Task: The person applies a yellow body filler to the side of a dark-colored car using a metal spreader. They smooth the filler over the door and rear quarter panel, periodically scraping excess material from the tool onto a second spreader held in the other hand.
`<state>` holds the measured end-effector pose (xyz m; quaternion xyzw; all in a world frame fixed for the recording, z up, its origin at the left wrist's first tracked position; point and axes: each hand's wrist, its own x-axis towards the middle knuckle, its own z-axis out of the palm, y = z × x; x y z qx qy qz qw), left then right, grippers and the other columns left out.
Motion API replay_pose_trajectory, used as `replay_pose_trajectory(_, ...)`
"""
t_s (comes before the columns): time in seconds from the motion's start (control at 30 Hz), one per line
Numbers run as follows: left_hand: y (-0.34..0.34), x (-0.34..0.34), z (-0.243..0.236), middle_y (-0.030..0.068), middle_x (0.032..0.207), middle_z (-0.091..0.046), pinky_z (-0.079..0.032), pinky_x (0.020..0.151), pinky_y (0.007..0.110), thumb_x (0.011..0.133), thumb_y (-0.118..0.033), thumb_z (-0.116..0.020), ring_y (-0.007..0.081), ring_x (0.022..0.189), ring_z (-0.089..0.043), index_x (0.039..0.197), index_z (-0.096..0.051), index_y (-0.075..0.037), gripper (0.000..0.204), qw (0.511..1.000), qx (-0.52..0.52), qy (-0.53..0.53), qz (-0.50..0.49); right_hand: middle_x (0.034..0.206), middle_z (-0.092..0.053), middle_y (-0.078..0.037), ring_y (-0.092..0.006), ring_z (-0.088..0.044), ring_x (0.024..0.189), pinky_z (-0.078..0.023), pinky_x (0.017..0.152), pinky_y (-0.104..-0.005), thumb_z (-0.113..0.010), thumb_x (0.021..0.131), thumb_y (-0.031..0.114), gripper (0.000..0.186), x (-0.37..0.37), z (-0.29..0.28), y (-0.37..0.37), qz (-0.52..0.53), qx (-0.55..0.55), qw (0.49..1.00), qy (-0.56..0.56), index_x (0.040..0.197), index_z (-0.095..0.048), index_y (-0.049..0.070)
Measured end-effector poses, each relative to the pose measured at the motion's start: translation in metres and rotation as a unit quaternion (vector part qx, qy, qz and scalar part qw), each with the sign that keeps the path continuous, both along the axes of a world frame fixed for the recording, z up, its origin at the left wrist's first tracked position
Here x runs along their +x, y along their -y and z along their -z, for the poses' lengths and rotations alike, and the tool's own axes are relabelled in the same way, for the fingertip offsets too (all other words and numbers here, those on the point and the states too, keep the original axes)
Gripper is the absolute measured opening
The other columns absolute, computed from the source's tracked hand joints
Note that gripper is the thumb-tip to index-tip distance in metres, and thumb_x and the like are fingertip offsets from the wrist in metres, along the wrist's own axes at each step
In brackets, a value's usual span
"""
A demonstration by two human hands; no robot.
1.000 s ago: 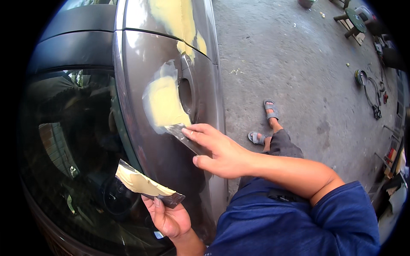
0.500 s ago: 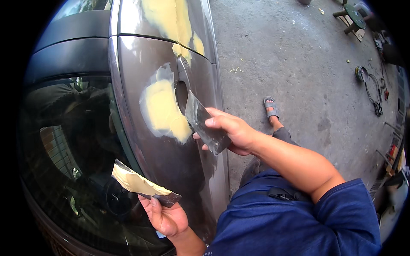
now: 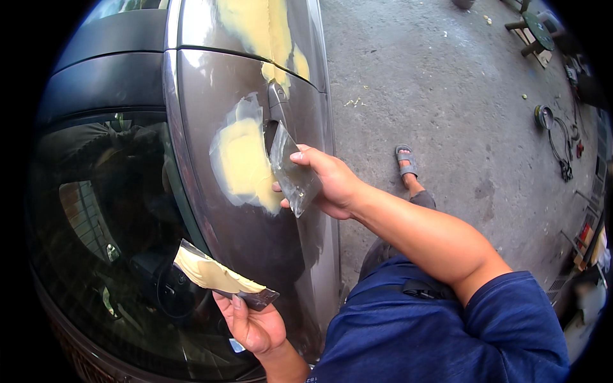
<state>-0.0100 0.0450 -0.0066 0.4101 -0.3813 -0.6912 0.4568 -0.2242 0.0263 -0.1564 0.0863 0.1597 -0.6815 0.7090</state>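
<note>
1. Concrete floor borders the car door.
2. Left hand grips a putty-loaded plate by its bare edge, likely to stay clean.
3. Right hand grips a spreader beside the yellow putty patch.

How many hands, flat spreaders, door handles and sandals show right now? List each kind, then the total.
Left hand and right hand: 2
Left-held spreader and right-held spreader: 2
Door handle: 1
Sandal: 1
Total: 6
</note>
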Motion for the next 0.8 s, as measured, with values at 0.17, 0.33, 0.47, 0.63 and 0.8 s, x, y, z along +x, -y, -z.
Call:
replay_pose_trajectory(0.17, 0.000, -0.008, 0.001, 0.0156, 0.134, -0.051, -0.046, 0.103, 0.040, 0.095, 0.002, -0.044, 0.0257, 0.118, -0.055, 0.139, -0.036, -0.002, 0.044, 1.000, 0.003, -0.004, -0.005, 0.114, -0.053, -0.010, -0.0246, -0.058, 0.102, -0.054, 0.078, -0.0429, -0.050, 0.091, 0.031, 0.041, -0.012, -0.005, 0.009, 0.038, -0.017, 0.999, 0.007, 0.126, -0.045, 0.009)
replay_pose_trajectory(0.33, 0.004, -0.005, 0.004, 0.0177, 0.133, -0.051, -0.050, 0.096, 0.044, 0.094, 0.003, -0.046, 0.0298, 0.114, -0.057, 0.138, -0.037, -0.004, 0.046, 0.998, 0.046, -0.018, 0.036, 0.117, -0.053, -0.013, -0.0259, -0.058, 0.106, -0.053, 0.085, -0.0425, -0.052, 0.089, 0.032, 0.057, -0.027, -0.016, -0.010, 0.078, -0.048, 0.995, -0.045, 0.135, -0.038, 0.003)
replay_pose_trajectory(0.47, 0.002, -0.014, 0.015, 0.0248, 0.137, -0.046, -0.053, 0.091, 0.042, 0.087, 0.006, -0.051, 0.0300, 0.111, -0.058, 0.138, -0.038, -0.006, 0.054, 0.980, 0.143, -0.081, 0.110, 0.126, -0.051, -0.020, -0.0263, -0.059, 0.108, -0.047, 0.094, -0.0385, -0.056, 0.085, 0.036, 0.067, -0.021, -0.034, -0.035, 0.040, -0.135, 0.983, -0.116, 0.135, -0.036, -0.005)
replay_pose_trajectory(0.63, -0.012, -0.024, 0.021, 0.0202, 0.131, -0.053, -0.053, 0.083, 0.038, 0.085, 0.007, -0.054, 0.0276, 0.098, -0.061, 0.138, -0.041, -0.005, 0.056, 0.970, 0.194, -0.073, 0.127, 0.128, -0.049, -0.011, -0.0159, -0.045, 0.120, -0.035, 0.103, -0.0326, -0.055, 0.090, 0.028, 0.060, 0.009, -0.048, -0.039, -0.007, -0.241, 0.947, -0.211, 0.137, -0.036, -0.004)
replay_pose_trajectory(0.8, -0.009, -0.007, 0.015, 0.0146, 0.123, -0.061, -0.055, 0.077, 0.039, 0.087, 0.006, -0.054, 0.0284, 0.094, -0.064, 0.139, -0.041, -0.005, 0.055, 0.975, 0.104, -0.090, 0.172, 0.141, -0.041, -0.023, -0.0201, -0.044, 0.119, -0.037, 0.097, -0.0338, -0.050, 0.094, 0.027, 0.029, 0.003, -0.016, -0.005, 0.087, -0.098, 0.956, -0.264, 0.111, -0.045, 0.004)
